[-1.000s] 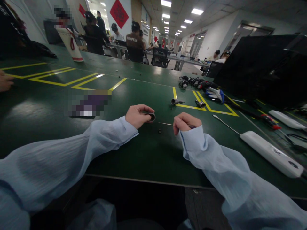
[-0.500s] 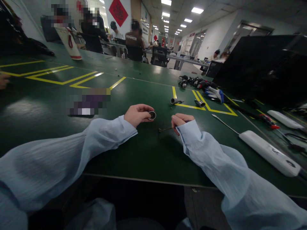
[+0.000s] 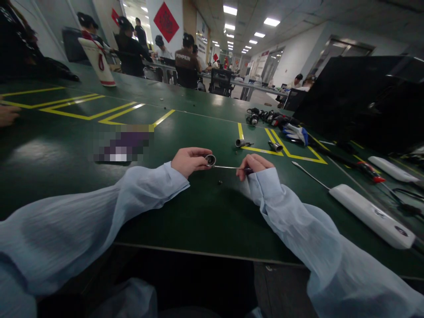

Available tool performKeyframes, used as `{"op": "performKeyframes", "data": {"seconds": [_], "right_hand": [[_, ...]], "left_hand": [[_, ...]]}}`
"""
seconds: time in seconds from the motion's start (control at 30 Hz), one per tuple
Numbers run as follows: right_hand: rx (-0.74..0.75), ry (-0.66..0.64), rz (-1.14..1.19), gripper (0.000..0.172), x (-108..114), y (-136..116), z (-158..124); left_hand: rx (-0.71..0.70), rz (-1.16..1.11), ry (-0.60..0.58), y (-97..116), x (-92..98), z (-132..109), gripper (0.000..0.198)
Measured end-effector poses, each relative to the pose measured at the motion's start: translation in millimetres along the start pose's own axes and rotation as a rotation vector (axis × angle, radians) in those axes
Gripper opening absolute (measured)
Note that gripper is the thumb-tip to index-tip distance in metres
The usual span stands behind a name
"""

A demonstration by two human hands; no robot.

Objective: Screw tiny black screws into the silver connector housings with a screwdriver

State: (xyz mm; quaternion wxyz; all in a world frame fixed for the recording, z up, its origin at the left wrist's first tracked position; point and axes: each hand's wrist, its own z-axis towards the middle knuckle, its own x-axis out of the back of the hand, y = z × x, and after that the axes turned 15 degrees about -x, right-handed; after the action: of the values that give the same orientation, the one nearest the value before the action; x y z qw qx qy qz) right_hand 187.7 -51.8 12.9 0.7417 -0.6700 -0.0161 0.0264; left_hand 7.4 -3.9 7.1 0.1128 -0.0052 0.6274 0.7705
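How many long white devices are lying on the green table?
2. The nearer white device lies beside the person's right sleeve; the farther white device lies behind it, near the picture's right edge. Others may be hidden outside the view.

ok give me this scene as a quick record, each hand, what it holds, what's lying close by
left hand: fingers pinch a metal ring
right hand: holds a thin tool, tip at the ring
near hands: small dark part lying loose on the green table
farther back: metal cylinder on a yellow line
right side: white device
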Motion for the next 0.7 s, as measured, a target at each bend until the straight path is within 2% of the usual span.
{"op": "performKeyframes", "data": {"seconds": [0.13, 0.33, 0.7], "right_hand": [[0.177, 0.134, -0.327, 0.026, -8.4, -3.9, -9.1], [0.341, 0.162, -0.631, 0.022, -18.1, 1.7, -15.0], [0.419, 0.151, -0.754, 0.021, -17.2, 5.0, -13.0]], "left_hand": [[0.0, -0.001, 0.009, 1.2, -1.0, -0.9, 0.024], [-0.017, 0.012, 0.009, 2.6, -1.9, -3.2, 0.025], [-0.076, 0.117, -0.054, 4.7, 1.5, -4.4, 0.026]]}}
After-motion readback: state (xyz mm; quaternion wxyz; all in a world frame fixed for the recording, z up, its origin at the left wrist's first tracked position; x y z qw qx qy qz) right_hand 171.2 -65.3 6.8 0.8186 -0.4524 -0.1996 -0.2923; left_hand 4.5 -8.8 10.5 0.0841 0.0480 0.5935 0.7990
